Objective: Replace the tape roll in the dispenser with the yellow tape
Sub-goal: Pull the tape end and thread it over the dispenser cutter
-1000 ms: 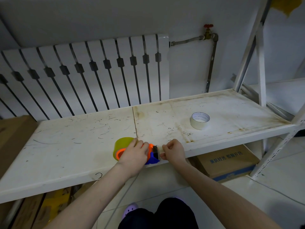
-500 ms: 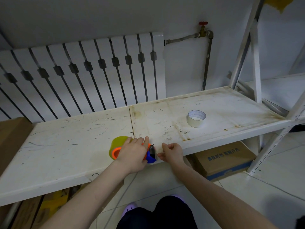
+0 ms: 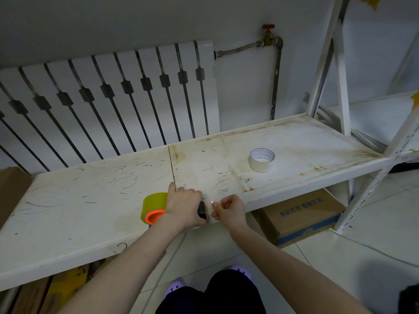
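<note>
Two hands thread yellow tape roll [image 3: 153,202] on orange-and-blue plastic dispenser [image 3: 201,210].
Left hand [image 3: 184,206] clamps dispenser; right hand [image 3: 230,210] pinches clear tape end; next, judged: pull across blade.

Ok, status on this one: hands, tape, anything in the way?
Left hand gripping dispenser. Right hand pinching tape end. Yellow tape mounted. White roll sits apart; nothing blocking.

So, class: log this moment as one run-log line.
left hand: holding dispenser, yellow tape loaded | right hand: pinching tape end | white roll: lying apart on shelf
</note>
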### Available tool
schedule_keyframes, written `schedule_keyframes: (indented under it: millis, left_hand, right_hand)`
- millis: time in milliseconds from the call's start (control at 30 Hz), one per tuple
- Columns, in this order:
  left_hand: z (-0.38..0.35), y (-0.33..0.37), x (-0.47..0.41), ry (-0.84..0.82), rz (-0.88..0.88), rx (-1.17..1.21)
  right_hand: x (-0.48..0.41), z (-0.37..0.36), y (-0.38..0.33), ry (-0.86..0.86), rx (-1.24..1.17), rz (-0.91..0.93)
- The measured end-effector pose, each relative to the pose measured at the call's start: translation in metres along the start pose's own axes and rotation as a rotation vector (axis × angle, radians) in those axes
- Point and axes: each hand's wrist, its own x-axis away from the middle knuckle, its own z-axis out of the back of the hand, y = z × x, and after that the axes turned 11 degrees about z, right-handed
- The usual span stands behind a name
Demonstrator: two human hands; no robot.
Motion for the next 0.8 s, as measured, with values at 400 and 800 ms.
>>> schedule_keyframes:
  millis: [400,800]
  left_hand:
    - [0.009,-0.007,0.019,0.282,0.054,0.355]
    - [0.030,0.003,0.018,0.324,0.130,0.818]
  right_hand:
    - [0.019,0.024,-0.045,-0.030,0.079,0.372]
    - [0.032,0.017,-0.113,-0.191,0.441,0.669]
